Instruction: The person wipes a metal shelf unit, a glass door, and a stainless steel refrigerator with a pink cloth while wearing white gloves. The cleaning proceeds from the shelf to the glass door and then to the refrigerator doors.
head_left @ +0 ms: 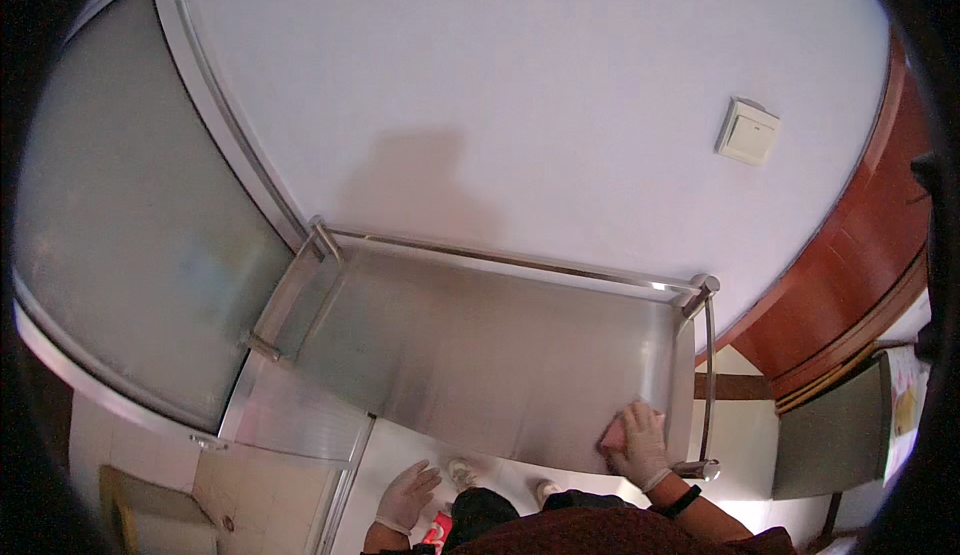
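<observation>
My right hand [642, 443], in a thin see-through glove and with a dark band on the wrist, presses a small pink cloth or sponge [612, 434] onto the metal shelf top [480, 335]. It is at the near right corner of that top, beside the end rail. Which of the two the pink piece is, I cannot tell, as my fingers cover part of it. Off the shelf's near edge, my left hand [406, 496] hangs gloved with its fingers stretched out and nothing in it. A red and white thing [437, 532] shows next to it, mostly hidden.
Metal rails [500, 260] run round the back and both ends of the shelf, against a pale wall [560, 85]. At left stands a frosted glass door [150, 205]. A light switch [751, 135], a red-brown wooden door frame [840, 255] and a grey box-shaped piece [835, 435] are at right.
</observation>
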The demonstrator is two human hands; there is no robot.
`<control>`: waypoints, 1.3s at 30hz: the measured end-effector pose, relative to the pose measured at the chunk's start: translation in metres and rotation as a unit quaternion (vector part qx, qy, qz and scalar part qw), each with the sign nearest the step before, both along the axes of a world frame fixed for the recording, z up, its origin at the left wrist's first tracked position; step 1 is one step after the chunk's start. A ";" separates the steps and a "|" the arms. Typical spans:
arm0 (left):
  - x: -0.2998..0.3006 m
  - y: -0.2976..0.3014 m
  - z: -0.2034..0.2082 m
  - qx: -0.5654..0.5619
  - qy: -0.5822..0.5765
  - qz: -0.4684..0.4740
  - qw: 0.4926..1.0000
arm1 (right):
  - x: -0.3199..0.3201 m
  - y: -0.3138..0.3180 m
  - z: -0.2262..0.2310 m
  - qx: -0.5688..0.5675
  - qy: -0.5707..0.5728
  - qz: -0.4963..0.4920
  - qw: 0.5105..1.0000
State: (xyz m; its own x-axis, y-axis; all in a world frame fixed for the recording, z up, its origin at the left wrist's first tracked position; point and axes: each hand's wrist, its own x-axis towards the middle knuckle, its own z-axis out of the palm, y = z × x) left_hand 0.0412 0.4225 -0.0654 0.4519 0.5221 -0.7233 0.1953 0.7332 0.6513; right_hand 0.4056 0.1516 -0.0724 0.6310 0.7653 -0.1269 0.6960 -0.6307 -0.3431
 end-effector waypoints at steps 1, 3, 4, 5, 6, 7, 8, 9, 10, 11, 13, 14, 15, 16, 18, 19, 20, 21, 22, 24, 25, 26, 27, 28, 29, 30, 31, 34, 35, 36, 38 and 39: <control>0.002 0.019 0.000 0.006 -0.014 -0.004 1.000 | 0.004 -0.001 -0.004 0.017 -0.020 -0.045 0.999; 0.001 0.061 0.000 0.004 -0.014 -0.001 1.000 | 0.011 0.001 -0.014 0.056 -0.069 -0.131 0.987; -0.002 0.080 -0.002 0.026 -0.013 0.001 1.000 | 0.014 0.006 -0.019 0.058 -0.087 -0.186 0.977; -0.006 0.099 -0.007 0.041 -0.007 0.008 0.999 | 0.016 0.014 -0.023 0.081 -0.130 -0.193 0.969; -0.012 0.118 -0.012 0.055 -0.001 0.014 0.998 | 0.017 0.024 -0.025 0.064 -0.142 -0.225 0.962; -0.018 0.141 -0.015 0.076 -0.012 0.021 0.997 | 0.016 0.037 -0.025 0.031 -0.133 -0.267 0.954; -0.029 0.160 -0.020 0.124 -0.019 0.019 0.992 | 0.014 0.054 -0.025 0.063 -0.079 -0.306 0.947; -0.042 0.179 -0.026 0.190 0.001 0.000 0.982 | 0.010 0.071 -0.021 0.059 -0.058 -0.295 0.952; -0.055 0.197 -0.031 0.260 0.005 -0.019 0.965 | 0.005 0.093 -0.018 0.029 -0.014 -0.307 0.951; -0.064 0.217 -0.035 0.326 0.028 -0.037 0.944 | -0.004 0.117 -0.015 0.013 -0.004 -0.303 0.953; -0.078 0.254 -0.038 0.493 0.120 -0.130 0.852 | -0.025 0.173 -0.016 0.119 -0.019 -0.263 0.957; -0.080 0.268 -0.038 0.546 0.198 -0.177 0.795 | -0.038 0.205 -0.018 0.111 -0.092 -0.232 0.962; -0.080 0.280 -0.036 0.559 0.244 -0.219 0.762 | -0.052 0.237 -0.021 0.101 -0.178 -0.188 0.961; -0.077 0.291 -0.033 0.547 0.315 -0.263 0.729 | -0.068 0.266 -0.023 0.088 -0.178 -0.165 0.966; -0.066 0.311 -0.023 0.522 0.399 -0.311 0.687 | -0.103 0.327 -0.024 0.076 -0.170 -0.089 0.979; -0.058 0.320 -0.016 0.511 0.412 -0.315 0.685 | -0.118 0.357 -0.021 0.050 -0.144 -0.039 0.987; -0.052 0.327 -0.010 0.504 0.427 -0.318 0.680 | -0.135 0.382 -0.019 0.019 -0.091 0.053 0.994; -0.045 0.333 -0.004 0.498 0.423 -0.314 0.689 | -0.151 0.404 -0.015 -0.018 -0.047 0.137 0.989; -0.040 0.337 0.001 0.495 0.420 -0.308 0.696 | -0.170 0.428 -0.011 -0.079 -0.022 0.222 0.972; -0.031 0.344 0.006 0.479 0.439 -0.326 0.687 | -0.198 0.445 -0.009 -0.047 -0.025 0.317 0.947; -0.028 0.345 0.006 0.465 0.460 -0.351 0.670 | -0.206 0.447 -0.009 -0.006 0.011 0.353 0.936; -0.026 0.347 0.004 0.477 0.461 -0.359 0.656 | -0.210 0.443 -0.011 0.057 0.023 0.338 0.939; -0.025 0.347 0.001 0.459 0.477 -0.373 0.650 | -0.209 0.434 -0.014 0.100 0.067 0.340 0.933; -0.025 0.347 -0.003 0.468 0.473 -0.370 0.648 | -0.202 0.421 -0.017 0.101 0.106 0.340 0.929; -0.025 0.347 -0.007 0.462 0.470 -0.372 0.654 | -0.191 0.405 -0.019 0.122 0.104 0.310 0.937; -0.027 0.348 -0.011 0.471 0.472 -0.371 0.646 | -0.173 0.388 -0.021 0.099 0.098 0.281 0.950; -0.028 0.349 -0.013 0.466 0.476 -0.375 0.645 | -0.153 0.365 -0.021 0.115 0.076 0.248 0.959; -0.028 0.353 -0.016 0.440 0.476 -0.376 0.662 | -0.083 0.283 -0.015 0.081 0.056 0.028 0.995; -0.027 0.354 -0.015 0.433 0.466 -0.369 0.677 | -0.058 0.261 -0.014 0.053 0.012 -0.024 0.998; -0.026 0.354 -0.013 0.433 0.473 -0.378 0.668 | -0.041 0.213 -0.009 0.107 0.069 -0.146 0.981; -0.025 0.356 -0.008 0.438 0.475 -0.381 0.662 | 0.002 0.151 -0.007 0.144 0.090 -0.262 0.950; -0.024 0.356 -0.007 0.445 0.461 -0.382 0.666 | 0.014 0.128 -0.011 0.159 -0.162 -0.262 0.938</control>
State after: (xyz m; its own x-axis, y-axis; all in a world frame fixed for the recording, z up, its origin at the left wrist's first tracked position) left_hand 0.0168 0.7790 -0.0725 0.4103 0.8019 -0.4344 0.9074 -0.4063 0.1070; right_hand 0.4196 0.2792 -0.0836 0.8973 0.3062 0.3181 0.4193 -0.8167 -0.3966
